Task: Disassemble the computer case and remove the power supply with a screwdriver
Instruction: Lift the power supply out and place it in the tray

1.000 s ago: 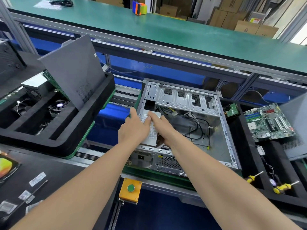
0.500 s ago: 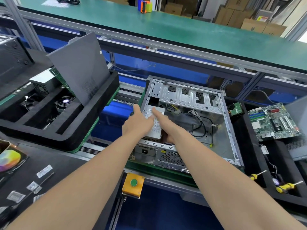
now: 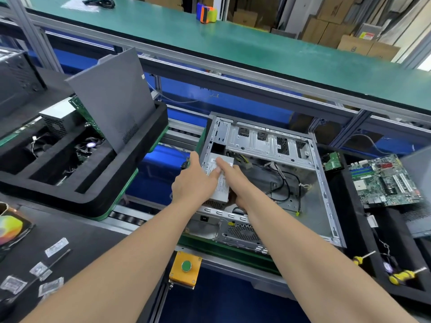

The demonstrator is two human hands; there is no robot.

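- A yellow box with a green button [image 3: 185, 266] sits at the near edge of the line, between the two forearms.
- Small sealed bags [image 3: 57, 244] lie scattered on the dark desk [image 3: 98, 241] at the near left.
- At the near right, two yellow-handled screwdrivers [image 3: 401, 276] lie in slots of a black foam tray [image 3: 347, 206], well apart from both hands.
- The computer case [image 3: 326, 183] lies on a green pallet [image 3: 233, 251] with its open side up.
- The power supply [image 3: 222, 186], a grey box with a white label, is inside the case, against its left wall and near its near end.
- The left hand [image 3: 194, 185] rests on top of the power supply. Its grip is spread, with the fingers fairly straight across the label and the thumb stretched out along the left wall of the case.
- The right hand [image 3: 235, 183] holds the power supply from the right. Its forefinger lies straight along the top, beside the left fingertips, and the rest of the grip curls down round the box's right side.
- Black cables [image 3: 283, 180] trail over the case floor to the right of the hands.
- A circuit board [image 3: 384, 180] lies in the foam tray just beside the case.
- To the left, a grey panel [image 3: 112, 101] leans tilted in a second foam tray [image 3: 98, 206].
- Beyond runs a long green desk [image 3: 233, 43], with cardboard boxes [image 3: 326, 26] behind it.
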